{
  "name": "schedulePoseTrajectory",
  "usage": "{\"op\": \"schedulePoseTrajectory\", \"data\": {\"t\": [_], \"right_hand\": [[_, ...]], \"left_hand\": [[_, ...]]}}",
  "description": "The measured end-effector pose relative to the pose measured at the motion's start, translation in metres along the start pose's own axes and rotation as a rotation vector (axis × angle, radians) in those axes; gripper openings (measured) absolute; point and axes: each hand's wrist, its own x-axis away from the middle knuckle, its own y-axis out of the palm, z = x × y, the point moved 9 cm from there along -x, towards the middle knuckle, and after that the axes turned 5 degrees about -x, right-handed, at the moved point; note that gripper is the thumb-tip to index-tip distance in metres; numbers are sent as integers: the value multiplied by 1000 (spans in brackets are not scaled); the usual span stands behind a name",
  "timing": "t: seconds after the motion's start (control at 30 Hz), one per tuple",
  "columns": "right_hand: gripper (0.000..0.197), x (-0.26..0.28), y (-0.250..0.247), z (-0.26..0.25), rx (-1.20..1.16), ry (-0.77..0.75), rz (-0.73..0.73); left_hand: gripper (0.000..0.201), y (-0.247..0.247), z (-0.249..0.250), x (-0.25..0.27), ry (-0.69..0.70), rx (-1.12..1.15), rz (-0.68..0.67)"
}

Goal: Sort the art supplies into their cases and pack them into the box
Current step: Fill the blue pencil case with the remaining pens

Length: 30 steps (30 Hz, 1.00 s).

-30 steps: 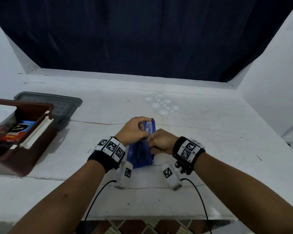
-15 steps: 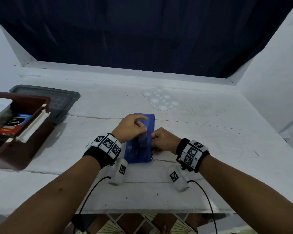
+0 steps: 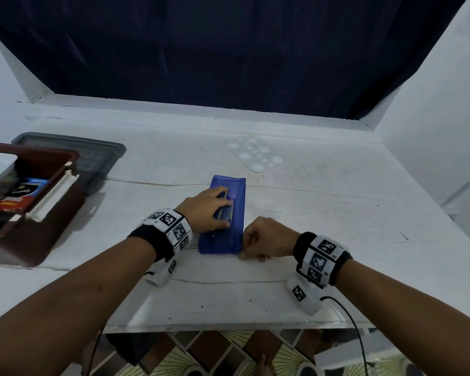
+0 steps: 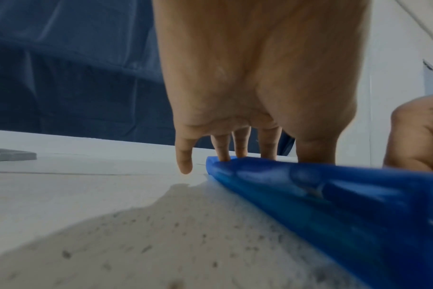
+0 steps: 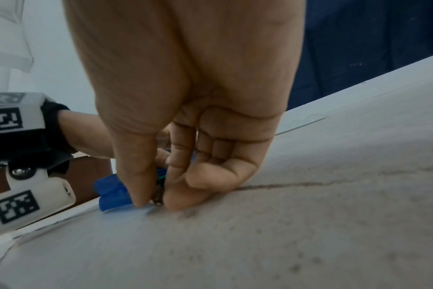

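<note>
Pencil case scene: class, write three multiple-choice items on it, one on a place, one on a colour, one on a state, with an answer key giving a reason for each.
1. Where does the pencil case lie?
A. in the box
B. on the table
C. on the grey lid

2. What colour is the case?
A. red
B. green
C. blue

3. What is the right hand doing?
A. pinching the zip pull at the case's near end
B. lying flat on the table
C. reaching into the box

Key: 1 B, it lies on the white table, right of the box. 2 C, it shows blue in every view. 3 A, thumb and finger meet on the pull while the left hand presses the case.
</note>
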Motion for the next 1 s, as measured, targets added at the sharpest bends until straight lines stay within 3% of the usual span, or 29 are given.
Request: {"op": "schedulePoseTrajectory", "data": {"t": [0.2, 0.3, 0.37, 0.53, 0.67, 0.83, 1.0], "right_hand": [[7, 5, -7, -7, -40, -80, 70], [17, 3, -12, -11, -151, -109, 110], [17, 1, -13, -11, -220, -114, 114], [11, 1, -13, -17, -308, -160, 132], [12, 4, -13, -28, -357, -212, 142], [13, 10, -13, -32, -351, -260, 164], [12, 8, -11, -36, -172, -301, 201]], "left_hand": [[59, -12, 4, 6, 1, 73, -25], [40, -29, 9, 22, 28, 106, 81], [33, -35, 14, 37, 10, 119, 77], [40, -27, 41, 64, 1, 113, 1], [40, -26, 50, 67, -31, 14, 148], [18, -30, 48, 74, -30, -48, 207], [22, -29, 46, 82, -3, -106, 234]]}}
